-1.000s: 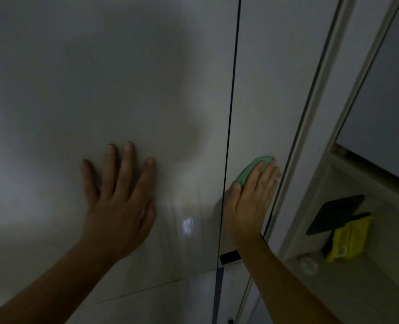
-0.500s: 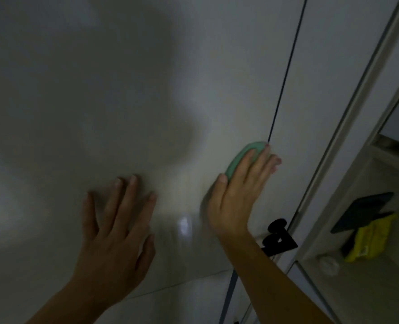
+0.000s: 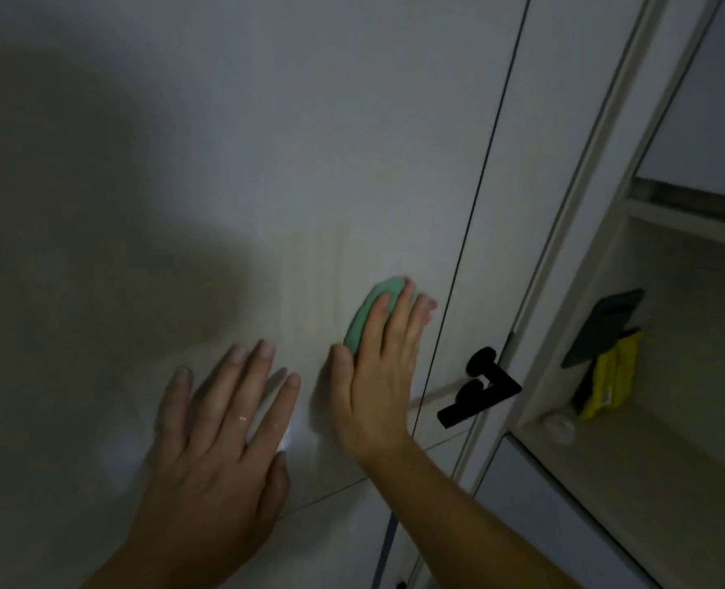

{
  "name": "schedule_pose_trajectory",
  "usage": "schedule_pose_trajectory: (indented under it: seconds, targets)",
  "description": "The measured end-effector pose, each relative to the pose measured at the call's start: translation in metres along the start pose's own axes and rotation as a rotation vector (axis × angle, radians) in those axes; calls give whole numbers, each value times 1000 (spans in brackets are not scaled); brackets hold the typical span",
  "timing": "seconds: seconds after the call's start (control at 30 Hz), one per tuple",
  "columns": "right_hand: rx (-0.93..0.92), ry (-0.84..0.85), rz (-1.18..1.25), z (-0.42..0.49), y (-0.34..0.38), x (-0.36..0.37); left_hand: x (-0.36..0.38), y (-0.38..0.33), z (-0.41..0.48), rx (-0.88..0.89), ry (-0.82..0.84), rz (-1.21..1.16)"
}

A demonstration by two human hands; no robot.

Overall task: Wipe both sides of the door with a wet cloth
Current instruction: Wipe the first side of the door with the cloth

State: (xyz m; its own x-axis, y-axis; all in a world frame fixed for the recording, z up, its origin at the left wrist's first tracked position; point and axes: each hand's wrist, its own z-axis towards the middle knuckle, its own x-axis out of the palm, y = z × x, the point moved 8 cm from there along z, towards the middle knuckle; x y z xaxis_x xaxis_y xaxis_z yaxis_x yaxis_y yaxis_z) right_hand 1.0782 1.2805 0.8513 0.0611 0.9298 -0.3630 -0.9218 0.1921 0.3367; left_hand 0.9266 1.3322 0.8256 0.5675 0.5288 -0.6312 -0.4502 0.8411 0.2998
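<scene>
A pale door (image 3: 310,142) fills most of the view, dimly lit, with faint wet streaks above the cloth. My right hand (image 3: 378,376) presses a folded green cloth (image 3: 371,310) flat against the door, just left of a thin dark seam (image 3: 480,184). The cloth shows only above and left of my fingers. My left hand (image 3: 220,435) lies flat on the door, fingers spread, a little left of and below the right hand, holding nothing. A black lever handle (image 3: 480,391) sticks out to the right of my right hand.
The door frame (image 3: 582,206) runs diagonally on the right. Beyond it is a pale shelf unit (image 3: 650,461) holding a dark flat object (image 3: 607,325), a yellow packet (image 3: 611,376) and a small white round item (image 3: 560,429).
My right hand slid the cloth leftward across the dark seam and onto the wide panel. The view shifted so the black handle came into sight. My left hand stayed flat on the door.
</scene>
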Motion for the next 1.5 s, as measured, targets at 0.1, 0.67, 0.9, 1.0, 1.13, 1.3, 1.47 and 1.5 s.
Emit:
schedule_pose_trajectory:
  seconds: [0.1, 0.67, 0.9, 1.0, 1.13, 1.3, 1.47, 1.5]
  targets:
    - [135, -62, 50, 12, -31, -3, 15, -9, -5, 7, -27, -17]
    - [542, -280, 274, -10, -85, -1, 42, -11, -4, 41, -353, 88]
    - [409, -260, 226, 18, -83, -4, 46, -12, -2, 23, -354, 191]
    - [273, -220, 154, -19, -74, 14, 49, -19, -9, -8, -338, 202]
    - [46, -102, 74, -98, -72, 50, 70, -44, -33, 7, -336, 176]
    - [-63, -143, 22, -61, -74, 37, 108, -66, -54, 29, -292, 187]
    - [-294, -101, -14, -141, -105, 67, 126, -75, -65, 17, -296, 180]
    - [-295, -64, -29, -170, -121, 76, 130, -77, -69, 19, -292, 184]
